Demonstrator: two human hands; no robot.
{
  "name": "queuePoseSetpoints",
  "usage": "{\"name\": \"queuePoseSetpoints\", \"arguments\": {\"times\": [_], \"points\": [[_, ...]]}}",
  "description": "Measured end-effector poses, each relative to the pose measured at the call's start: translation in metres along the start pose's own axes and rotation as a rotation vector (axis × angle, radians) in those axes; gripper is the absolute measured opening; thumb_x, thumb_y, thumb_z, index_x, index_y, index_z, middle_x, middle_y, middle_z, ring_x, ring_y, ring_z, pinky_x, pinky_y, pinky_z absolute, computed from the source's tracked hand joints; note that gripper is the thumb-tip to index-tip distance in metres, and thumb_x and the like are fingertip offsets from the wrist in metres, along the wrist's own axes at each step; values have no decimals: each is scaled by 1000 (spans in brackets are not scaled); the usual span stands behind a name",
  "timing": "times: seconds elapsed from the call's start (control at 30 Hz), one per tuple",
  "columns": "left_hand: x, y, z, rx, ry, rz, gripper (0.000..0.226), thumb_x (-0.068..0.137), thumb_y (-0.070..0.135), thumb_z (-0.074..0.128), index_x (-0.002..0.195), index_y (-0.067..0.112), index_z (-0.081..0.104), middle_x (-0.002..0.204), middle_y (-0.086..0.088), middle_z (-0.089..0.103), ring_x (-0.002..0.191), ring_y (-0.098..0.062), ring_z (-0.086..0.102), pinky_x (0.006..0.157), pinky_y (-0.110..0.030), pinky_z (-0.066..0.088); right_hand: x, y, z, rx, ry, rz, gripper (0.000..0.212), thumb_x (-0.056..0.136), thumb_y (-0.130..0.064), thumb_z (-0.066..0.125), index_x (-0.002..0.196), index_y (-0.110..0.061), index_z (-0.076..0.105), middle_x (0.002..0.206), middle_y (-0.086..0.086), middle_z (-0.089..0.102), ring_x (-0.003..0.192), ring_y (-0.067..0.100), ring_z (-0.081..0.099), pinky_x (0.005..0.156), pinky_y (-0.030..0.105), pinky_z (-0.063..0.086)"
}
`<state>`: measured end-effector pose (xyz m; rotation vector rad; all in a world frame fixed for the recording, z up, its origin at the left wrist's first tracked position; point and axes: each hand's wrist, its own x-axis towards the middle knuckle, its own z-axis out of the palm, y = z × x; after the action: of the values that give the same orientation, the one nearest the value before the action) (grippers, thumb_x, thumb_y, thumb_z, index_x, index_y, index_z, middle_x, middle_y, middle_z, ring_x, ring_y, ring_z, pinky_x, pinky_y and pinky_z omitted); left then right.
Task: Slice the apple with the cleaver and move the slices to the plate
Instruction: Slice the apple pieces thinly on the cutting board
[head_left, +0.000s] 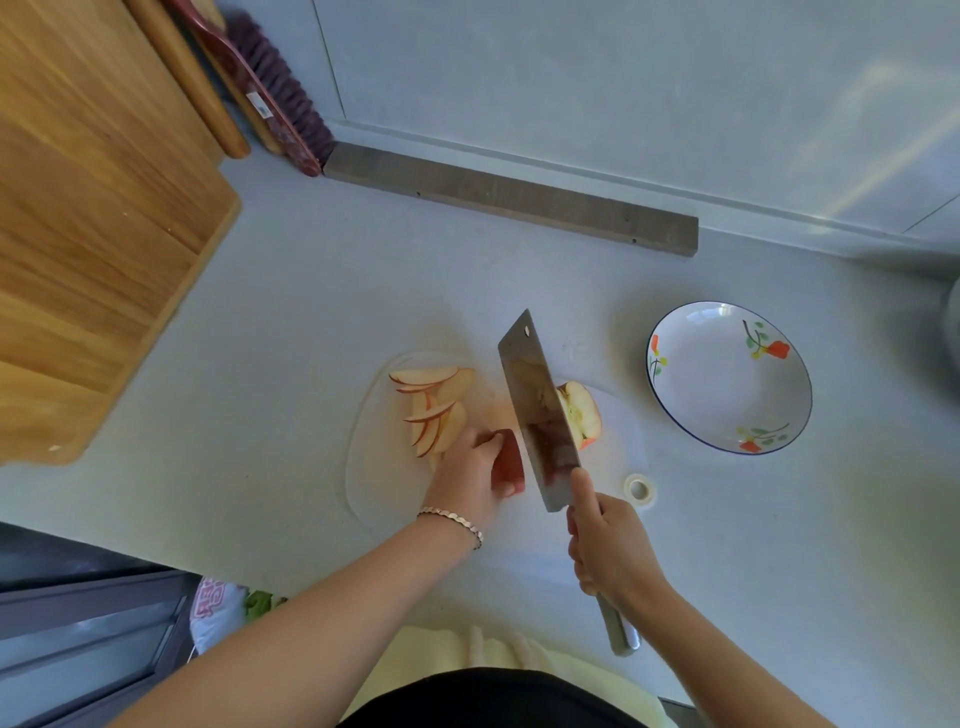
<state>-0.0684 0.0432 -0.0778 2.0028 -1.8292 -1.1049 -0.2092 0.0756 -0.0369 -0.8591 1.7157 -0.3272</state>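
Observation:
On a clear cutting board (363, 467) my left hand (470, 475) presses down on a red apple piece (508, 461). My right hand (608, 545) grips the handle of the cleaver (540, 410), whose blade stands edge-down just right of that piece. Several cut slices (434, 408) lie fanned at the board's far left. Beyond the blade, to its right, another apple piece (582, 413) lies with its core facing up. The white flowered plate (727, 376) stands to the right of the board with nothing in it.
A small roll of tape (639, 487) lies by the board's right corner. A large wooden board (88, 208) covers the left of the counter. A grey bar (509, 197) runs along the back wall, with a brush (280, 88) in the corner.

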Motion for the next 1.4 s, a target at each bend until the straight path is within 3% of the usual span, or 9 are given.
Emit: {"name": "queuePoseSetpoints", "arguments": {"times": [0.1, 0.23, 0.33, 0.47, 0.6, 0.73, 0.93, 1.17, 1.4], "points": [[0, 1, 1, 52, -1, -2, 54, 88, 14, 59, 138, 9, 39, 141, -4, 35, 127, -21, 43, 107, -22, 35, -8, -2, -2, -34, -18, -7, 52, 95, -54, 31, 69, -9, 40, 52, 3, 32, 36, 10, 28, 38, 18, 27], [-1, 3, 0, 22, 23, -8, 39, 87, 13, 61, 124, 8, 51, 131, -6, 45, 117, -22, 49, 96, -22, 40, -12, -1, 3, -82, -20, -24, 53, 95, -54, 30, 67, -10, 39, 50, 1, 32, 35, 10, 28, 39, 19, 28], [-3, 3, -1, 30, 37, 18, 30, 87, 16, 61, 116, 10, 57, 126, -8, 48, 110, -23, 51, 86, -22, 39, -11, 1, 5, -166, 8, -68, 55, 93, -56, 28, 65, -10, 39, 53, 4, 35, 43, 14, 32, 50, 27, 33], [-4, 3, -1, 39, 43, 26, 31, 88, 17, 60, 118, 10, 55, 127, -9, 47, 110, -23, 50, 88, -24, 40, -8, 4, 8, -173, 27, -91, 55, 92, -57, 27, 66, -10, 38, 57, 6, 34, 49, 17, 31, 59, 31, 31], [-2, 2, -1, 40, 33, 23, 35, 87, 16, 61, 120, 10, 54, 127, -9, 47, 110, -23, 50, 90, -26, 42, -7, 7, 9, -162, 33, -94, 55, 92, -58, 28, 68, -9, 40, 59, 8, 35, 50, 17, 31, 59, 31, 31], [1, 1, 3, -26, 43, -25, 42, 86, 10, 62, 126, 8, 50, 128, -4, 47, 118, -20, 50, 88, -12, 37, -5, 10, 10, -177, 42, -82, 56, 91, -59, 28, 70, -10, 41, 61, 9, 36, 52, 18, 33, 59, 31, 31], [1, 0, 3, 49, 47, 10, 45, 85, 14, 63, 128, 8, 51, 130, -5, 46, 117, -21, 50, 98, -21, 39, -6, 7, 10, -189, 38, -70, 54, 92, -58, 28, 70, -10, 40, 59, 7, 34, 50, 15, 30, 59, 31, 31], [2, 0, 3, 17, 44, 28, 38, 83, 14, 65, 120, 9, 56, 122, -6, 50, 112, -23, 53, 95, -24, 43, -3, 16, 11, -235, 42, -60, 53, 94, -56, 27, 72, -10, 40, 60, 7, 34, 52, 17, 32, 57, 31, 32], [2, -1, 5, -32, 89, 34, 47, 80, 11, 68, 125, 9, 55, 127, -3, 52, 116, -20, 54, 99, -19, 39, 2, 24, 24, -164, 103, -113, 53, 93, -54, 27, 62, -11, 32, 56, 6, 33, 53, 19, 33, 55, 31, 30]]}}
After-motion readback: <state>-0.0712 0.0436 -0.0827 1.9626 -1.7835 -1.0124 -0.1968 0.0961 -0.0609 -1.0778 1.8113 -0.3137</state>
